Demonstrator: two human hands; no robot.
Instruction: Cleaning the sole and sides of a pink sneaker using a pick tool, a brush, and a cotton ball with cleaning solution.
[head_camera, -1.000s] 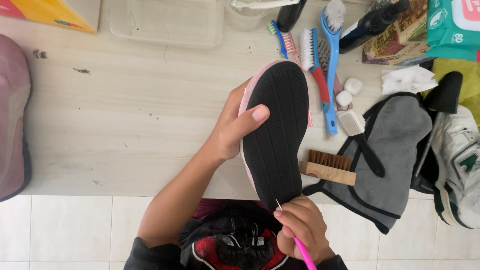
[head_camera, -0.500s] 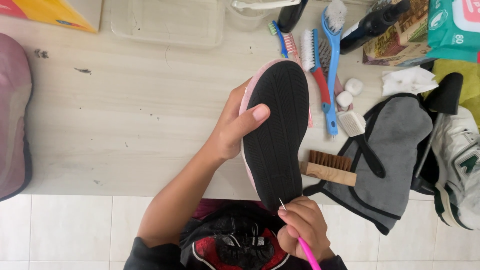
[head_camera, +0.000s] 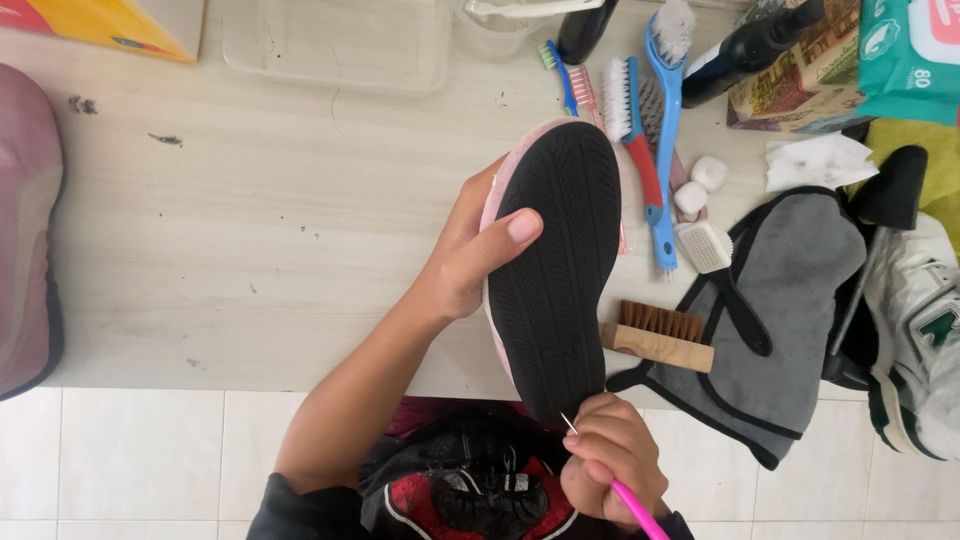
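Note:
My left hand (head_camera: 470, 255) grips a pink shoe (head_camera: 555, 265) from its left side, thumb across the black ribbed sole, which faces up at me. The shoe is held above the near edge of the pale wooden table (head_camera: 250, 230). My right hand (head_camera: 610, 460) is closed on a thin pink-handled pick (head_camera: 628, 497); its metal tip touches the sole at the heel end nearest me.
Right of the shoe lie a wooden brush (head_camera: 660, 335), a grey cloth (head_camera: 790, 300), several blue and red brushes (head_camera: 650, 120), cotton balls (head_camera: 700, 185), a dark bottle (head_camera: 750, 45) and a white sneaker (head_camera: 920, 330). A clear tray (head_camera: 340, 45) sits at the back. White tiled floor lies below.
The pick tip has shifted slightly along the heel of the sole. My left hand and the shoe have stayed in place.

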